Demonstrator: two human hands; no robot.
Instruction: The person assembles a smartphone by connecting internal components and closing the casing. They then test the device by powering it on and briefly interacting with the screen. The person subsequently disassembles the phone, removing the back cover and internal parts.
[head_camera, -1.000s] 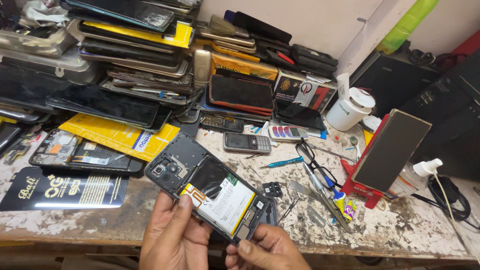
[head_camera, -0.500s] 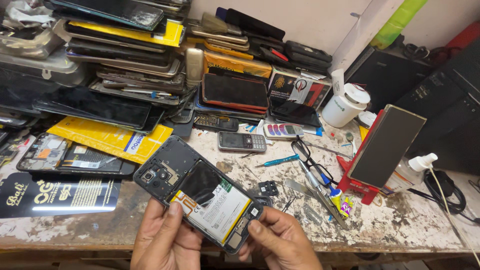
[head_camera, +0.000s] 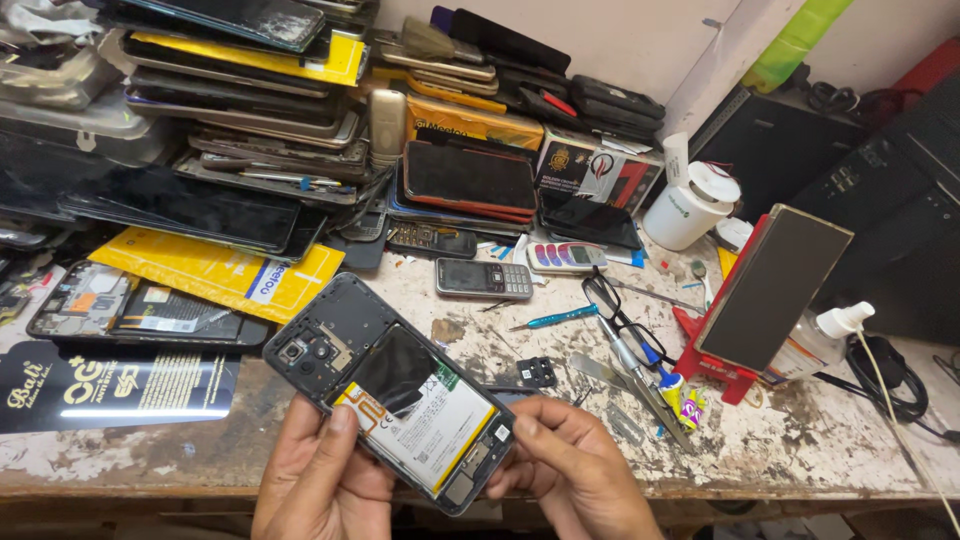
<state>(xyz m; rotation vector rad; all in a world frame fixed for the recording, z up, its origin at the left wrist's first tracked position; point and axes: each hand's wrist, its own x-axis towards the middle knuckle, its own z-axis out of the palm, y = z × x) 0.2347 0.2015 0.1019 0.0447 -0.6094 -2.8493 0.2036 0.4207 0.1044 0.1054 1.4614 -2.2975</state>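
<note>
I hold an opened smartphone (head_camera: 390, 390) with its back cover off above the front edge of the worn white bench (head_camera: 800, 440). Its battery, camera module and black frame show. My left hand (head_camera: 320, 480) grips its lower left side, thumb resting on the battery. On the bottom right corner my right hand (head_camera: 575, 475) pinches the frame, thumb near the phone's lower end. A small black part (head_camera: 537, 372) lies on the bench just beyond my right hand.
Stacks of phones, screens and yellow packets (head_camera: 225, 270) fill the back left. A keypad phone (head_camera: 484, 279), blue screwdriver (head_camera: 552, 319), tweezers and tools (head_camera: 640, 370), white tub (head_camera: 688, 205), a phone on a red stand (head_camera: 770, 290) and a pump bottle (head_camera: 825, 335) lie around.
The phone and both hands shifted slightly left and toward me. My right hand moved up along the phone's lower right edge. The view tilted a little.
</note>
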